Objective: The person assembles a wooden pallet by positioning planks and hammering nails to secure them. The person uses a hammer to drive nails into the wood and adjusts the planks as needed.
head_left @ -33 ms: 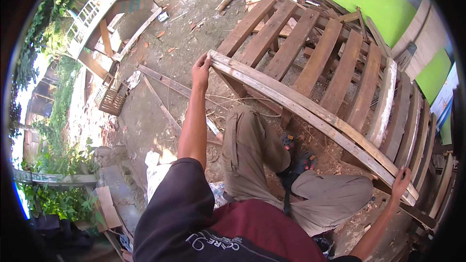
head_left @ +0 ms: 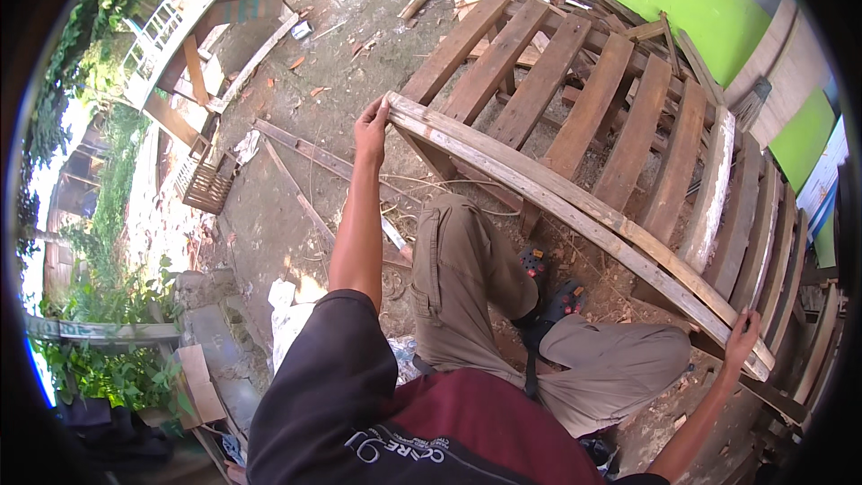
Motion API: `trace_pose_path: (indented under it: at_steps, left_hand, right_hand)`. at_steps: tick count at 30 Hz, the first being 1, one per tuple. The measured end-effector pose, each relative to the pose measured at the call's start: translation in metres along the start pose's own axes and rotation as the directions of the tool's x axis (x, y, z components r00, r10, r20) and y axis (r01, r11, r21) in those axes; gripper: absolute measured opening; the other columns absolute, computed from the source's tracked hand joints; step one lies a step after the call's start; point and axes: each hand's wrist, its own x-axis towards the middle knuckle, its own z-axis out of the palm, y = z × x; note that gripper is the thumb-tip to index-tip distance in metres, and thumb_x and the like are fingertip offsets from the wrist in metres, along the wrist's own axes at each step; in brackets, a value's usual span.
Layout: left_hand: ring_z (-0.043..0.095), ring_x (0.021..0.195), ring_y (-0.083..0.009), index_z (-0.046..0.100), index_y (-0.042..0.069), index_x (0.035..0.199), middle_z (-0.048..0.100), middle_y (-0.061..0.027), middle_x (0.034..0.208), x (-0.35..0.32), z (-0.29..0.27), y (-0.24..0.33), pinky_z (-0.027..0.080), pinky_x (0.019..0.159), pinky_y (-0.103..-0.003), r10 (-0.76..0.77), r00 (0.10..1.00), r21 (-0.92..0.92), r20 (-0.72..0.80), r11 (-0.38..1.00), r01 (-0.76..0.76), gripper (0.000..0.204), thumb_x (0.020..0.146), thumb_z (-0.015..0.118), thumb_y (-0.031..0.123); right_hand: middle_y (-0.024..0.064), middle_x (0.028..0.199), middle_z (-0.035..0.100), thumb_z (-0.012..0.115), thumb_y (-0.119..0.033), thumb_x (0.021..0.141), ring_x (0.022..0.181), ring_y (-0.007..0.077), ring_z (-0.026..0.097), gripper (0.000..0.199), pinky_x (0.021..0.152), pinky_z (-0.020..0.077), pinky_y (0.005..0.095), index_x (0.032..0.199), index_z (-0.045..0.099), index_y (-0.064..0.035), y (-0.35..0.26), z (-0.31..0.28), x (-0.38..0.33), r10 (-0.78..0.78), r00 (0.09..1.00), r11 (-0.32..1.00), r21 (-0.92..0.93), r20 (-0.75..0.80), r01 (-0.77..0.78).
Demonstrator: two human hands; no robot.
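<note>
Two pale, weathered wooden strips (head_left: 557,193) lie lengthwise side by side along the near edge of a brown slatted wooden frame (head_left: 575,151). Closed at their far left end is my left hand (head_left: 371,130), its fingers gripping the tip. My right hand (head_left: 743,339) pinches the near right end, thumb and fingers round the edge. Between the strips a narrow gap widens toward the right. One slat of the frame, the white-worn one (head_left: 709,193), stands out among the brown ones.
My bent legs (head_left: 467,260) are below the strips. A plastic crate (head_left: 203,181) and a wooden table-like piece (head_left: 202,49) stand at the left. Loose boards (head_left: 314,154) lie on the dirt ground. Scrap wood and a bright green panel (head_left: 664,0) are behind the frame.
</note>
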Motion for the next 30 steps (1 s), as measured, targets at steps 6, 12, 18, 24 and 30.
trace_pose_path:
  at_steps: [6,12,18,24,30]
  left_hand:
    - [0.067,0.109,-0.0197,0.070,0.000,0.126,0.072,-0.0091,0.118,0.011,0.009,0.012,0.052,0.098,-0.036,-0.109,0.993,0.030,-0.036,0.993,0.110,0.039,0.094,0.074,0.023]
    - [0.067,0.094,-0.0164,0.076,0.001,0.115,0.074,-0.0076,0.105,0.016,0.017,0.026,0.053,0.082,-0.032,-0.175,0.973,0.038,-0.150,0.983,0.182,0.033,0.088,0.080,0.020]
    - [0.066,0.076,-0.0119,0.078,0.001,0.108,0.074,-0.0046,0.093,0.023,0.016,0.019,0.053,0.068,-0.025,-0.140,0.961,0.100,-0.238,0.981,0.168,0.029,0.087,0.082,0.020]
    - [0.066,0.074,-0.0116,0.077,0.000,0.104,0.074,-0.0051,0.089,0.031,0.020,0.006,0.052,0.064,-0.026,-0.116,0.954,0.072,-0.275,0.987,0.141,0.024,0.087,0.081,0.016]
    - [0.067,0.082,-0.0140,0.076,-0.002,0.106,0.074,-0.0075,0.095,0.054,0.017,-0.029,0.053,0.071,-0.028,-0.025,0.947,0.063,-0.321,0.997,0.047,0.024,0.089,0.081,0.014]
  right_hand:
    - [0.0183,0.095,0.059,0.057,-0.021,0.106,0.090,0.0304,0.055,0.025,0.087,0.0461,0.0381,0.105,0.058,0.0041,0.009,0.002,0.000,-0.011,1.000,1.000,-0.003,-0.017,0.011]
    - [0.0123,0.090,0.054,0.054,-0.019,0.107,0.087,0.0247,0.050,0.024,0.088,0.0433,0.0354,0.098,0.055,0.0028,0.012,0.001,0.000,0.018,0.999,0.998,0.054,0.027,-0.019]
    - [0.0102,0.088,0.054,0.056,-0.018,0.106,0.087,0.0218,0.050,0.022,0.088,0.0430,0.0335,0.097,0.054,0.0017,-0.007,0.000,0.001,0.025,0.999,0.996,0.089,0.024,-0.027]
    - [0.0089,0.086,0.055,0.061,-0.016,0.103,0.085,0.0206,0.052,0.021,0.085,0.0442,0.0338,0.093,0.056,0.0019,-0.023,-0.009,0.003,0.058,0.997,0.992,0.112,0.056,-0.064]
    - [0.0148,0.082,0.054,0.067,-0.010,0.097,0.079,0.0289,0.054,0.020,0.077,0.0437,0.0398,0.084,0.057,0.0020,-0.046,-0.013,0.004,-0.045,0.997,0.997,0.055,-0.056,0.048]
